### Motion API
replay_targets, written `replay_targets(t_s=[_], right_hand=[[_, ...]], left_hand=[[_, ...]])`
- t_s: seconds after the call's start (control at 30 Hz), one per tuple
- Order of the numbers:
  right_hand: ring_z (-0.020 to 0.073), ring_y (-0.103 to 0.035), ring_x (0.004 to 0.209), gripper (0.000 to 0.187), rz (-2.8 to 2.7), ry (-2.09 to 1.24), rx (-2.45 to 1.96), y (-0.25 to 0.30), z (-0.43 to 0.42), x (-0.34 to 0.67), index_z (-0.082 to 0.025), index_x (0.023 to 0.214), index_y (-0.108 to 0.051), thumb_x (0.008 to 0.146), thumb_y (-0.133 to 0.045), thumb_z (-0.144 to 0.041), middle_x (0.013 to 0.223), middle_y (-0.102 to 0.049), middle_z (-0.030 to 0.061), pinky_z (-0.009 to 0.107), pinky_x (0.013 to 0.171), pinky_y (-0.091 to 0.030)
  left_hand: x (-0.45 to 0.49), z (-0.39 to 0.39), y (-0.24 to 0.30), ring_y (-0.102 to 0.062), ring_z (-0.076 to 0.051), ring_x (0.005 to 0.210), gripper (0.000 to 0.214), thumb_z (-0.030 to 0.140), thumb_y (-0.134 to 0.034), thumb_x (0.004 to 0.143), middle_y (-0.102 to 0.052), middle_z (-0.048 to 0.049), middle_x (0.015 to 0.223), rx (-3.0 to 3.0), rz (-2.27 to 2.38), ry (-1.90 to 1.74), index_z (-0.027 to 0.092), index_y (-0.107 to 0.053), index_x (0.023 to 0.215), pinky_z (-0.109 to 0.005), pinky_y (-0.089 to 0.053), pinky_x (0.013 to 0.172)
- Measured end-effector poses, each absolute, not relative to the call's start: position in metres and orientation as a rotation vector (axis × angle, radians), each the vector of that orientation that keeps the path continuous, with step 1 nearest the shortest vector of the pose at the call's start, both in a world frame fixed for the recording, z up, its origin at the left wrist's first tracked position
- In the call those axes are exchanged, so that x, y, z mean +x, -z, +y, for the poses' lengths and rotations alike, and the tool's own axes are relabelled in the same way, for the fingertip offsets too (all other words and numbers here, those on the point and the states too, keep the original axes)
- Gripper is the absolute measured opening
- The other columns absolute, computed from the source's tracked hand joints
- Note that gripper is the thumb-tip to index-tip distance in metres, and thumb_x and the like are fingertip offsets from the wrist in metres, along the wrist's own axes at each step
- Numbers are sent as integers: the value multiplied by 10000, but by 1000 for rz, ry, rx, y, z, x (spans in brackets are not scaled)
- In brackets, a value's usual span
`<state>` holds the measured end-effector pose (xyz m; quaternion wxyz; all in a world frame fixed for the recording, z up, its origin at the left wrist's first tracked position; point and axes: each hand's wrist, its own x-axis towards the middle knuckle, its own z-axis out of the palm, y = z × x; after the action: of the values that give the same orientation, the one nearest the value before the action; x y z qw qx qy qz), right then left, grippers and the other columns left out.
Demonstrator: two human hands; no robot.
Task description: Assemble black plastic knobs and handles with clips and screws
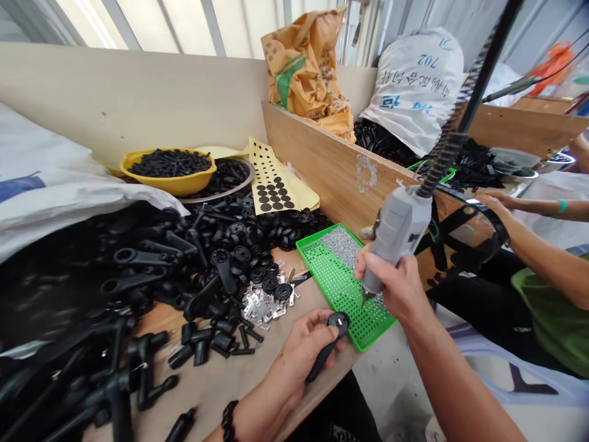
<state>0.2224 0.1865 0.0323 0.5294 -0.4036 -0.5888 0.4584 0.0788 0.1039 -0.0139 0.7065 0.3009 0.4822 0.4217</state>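
Observation:
My left hand (301, 347) is closed around a black plastic handle part (327, 345), its round end pointing up toward the tray. My right hand (396, 283) grips a grey electric screwdriver (396, 236) hanging from a coiled cable (448, 147). The tool's tip points down onto the green perforated tray (334, 285), where small silver screws (343, 245) lie at the far end.
A big heap of black handles and round caps (175, 258) covers the wooden bench, with small metal plates (264, 304) beside it. A yellow bowl of black parts (168, 169) and a yellow sticker sheet (273, 184) sit behind. Another person's arms (534, 227) work at the right.

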Motion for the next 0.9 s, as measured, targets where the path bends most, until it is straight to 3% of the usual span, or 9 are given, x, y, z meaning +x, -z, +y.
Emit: replay_targets(t_s=[0.1, 0.5, 0.9], right_hand=[[131, -484, 501, 272, -1370, -1053, -961, -17, 183, 224, -193, 617, -530, 774, -592, -407, 528, -502, -13, 286, 486, -384], [129, -469, 481, 265, -1295, -1054, -804, 5, 186, 223, -192, 619, -564, 777, -632, -393, 530, -508, -11, 277, 456, -356], [124, -486, 485, 249, -1286, -1013, -806, 6, 180, 224, -178, 627, -578, 783, -630, -365, 535, -529, -15, 264, 456, -355]], left_hand=[[78, 103, 14, -457, -63, 450, 282, 302, -631, 717, -652, -30, 670, 643, 1096, -922, 116, -578, 923, -186, -308, 481], [77, 108, 21, -458, -74, 402, 420, 391, -667, 591, -655, -37, 624, 616, 1127, -858, 121, -570, 897, -205, -297, 448], [77, 107, 15, -451, -64, 424, 350, 322, -634, 635, -652, -25, 646, 652, 1130, -853, 121, -570, 914, -203, -326, 468]])
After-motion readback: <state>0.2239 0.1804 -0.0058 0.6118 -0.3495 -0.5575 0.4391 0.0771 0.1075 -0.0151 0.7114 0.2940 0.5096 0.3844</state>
